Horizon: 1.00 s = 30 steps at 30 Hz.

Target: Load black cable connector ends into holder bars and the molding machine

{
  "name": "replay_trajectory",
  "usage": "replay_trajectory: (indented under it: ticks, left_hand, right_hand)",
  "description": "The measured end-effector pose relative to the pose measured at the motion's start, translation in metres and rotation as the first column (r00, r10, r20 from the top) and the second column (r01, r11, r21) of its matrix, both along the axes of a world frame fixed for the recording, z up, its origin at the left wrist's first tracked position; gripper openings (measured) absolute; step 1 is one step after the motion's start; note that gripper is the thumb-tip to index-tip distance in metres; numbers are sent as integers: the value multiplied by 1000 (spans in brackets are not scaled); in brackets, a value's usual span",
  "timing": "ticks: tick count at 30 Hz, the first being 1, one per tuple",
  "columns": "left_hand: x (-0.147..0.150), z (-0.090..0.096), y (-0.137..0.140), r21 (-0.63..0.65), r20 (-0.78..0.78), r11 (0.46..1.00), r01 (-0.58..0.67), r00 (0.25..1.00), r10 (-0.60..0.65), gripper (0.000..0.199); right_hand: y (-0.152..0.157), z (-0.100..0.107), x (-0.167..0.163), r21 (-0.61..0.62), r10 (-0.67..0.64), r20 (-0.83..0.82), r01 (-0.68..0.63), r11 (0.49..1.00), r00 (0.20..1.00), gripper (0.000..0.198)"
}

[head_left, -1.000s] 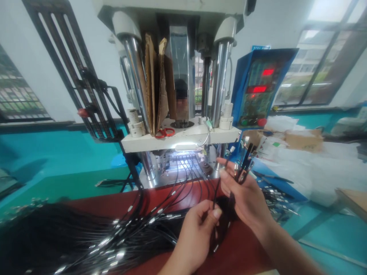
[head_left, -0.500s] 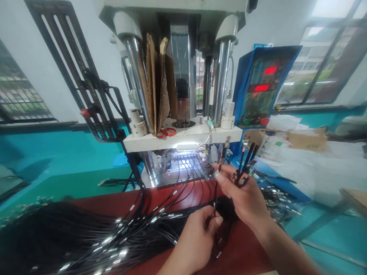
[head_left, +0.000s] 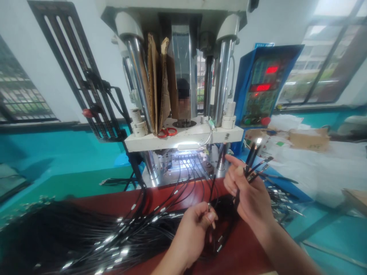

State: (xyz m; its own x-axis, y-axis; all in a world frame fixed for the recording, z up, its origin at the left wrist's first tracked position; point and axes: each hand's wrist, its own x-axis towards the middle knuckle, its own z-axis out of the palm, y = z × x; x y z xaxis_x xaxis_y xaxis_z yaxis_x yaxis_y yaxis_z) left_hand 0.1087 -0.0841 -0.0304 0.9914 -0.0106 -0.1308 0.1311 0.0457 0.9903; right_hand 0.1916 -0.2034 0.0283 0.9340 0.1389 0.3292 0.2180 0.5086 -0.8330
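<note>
My left hand [head_left: 196,225] is closed, thumb and forefinger pinching a thin black cable [head_left: 212,188] above the red tabletop. The end in the pinch is mostly hidden by the fingers. To its right, my right hand [head_left: 254,196] is closed around several black cables [head_left: 250,156] whose metal-tipped ends stick up past the thumb. Its forefinger points out to the left, clear of the bunch. In front of both hands, several cables [head_left: 187,173] run from the lit plate of a press [head_left: 183,142] onto the table. A large pile of black cables [head_left: 86,233] with shiny metal ends lies at the left.
The red tabletop [head_left: 160,193] carries the cable pile. Red-handled scissors [head_left: 168,132] and upright cardboard [head_left: 156,88] rest on the press's white plate. A blue control box [head_left: 265,84] with red displays stands at right. White sacks [head_left: 304,164] and more cable ends [head_left: 282,202] lie beyond my right hand.
My right forefinger and thumb have come off the cable that my left hand holds, and my right hand has shifted right. My left hand has moved slightly left with that cable.
</note>
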Motion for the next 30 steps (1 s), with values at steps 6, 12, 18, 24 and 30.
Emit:
replay_trajectory:
  ticks: [6,12,18,24,30]
  left_hand:
    - [-9,17,3,183,25,983,26,999,-31,23]
    - [-21,46,9,319,196,946,-57,981,-7,43]
    - [-8,51,0,143,258,988,49,963,-85,51]
    - [-12,46,3,-40,-43,951,306,951,-307,43]
    - [-19,51,13,-362,-216,865,346,872,-439,42]
  right_hand:
    - [-2,0,5,2,-15,-48,16,1000,999,22]
    - [-3,11,3,46,52,-44,-50,998,998,21]
    - [1,23,-5,-27,79,-37,-80,996,996,23]
    - [3,17,11,8,148,-113,-148,989,982,21]
    - [3,-11,25,84,345,-319,-337,938,882,22]
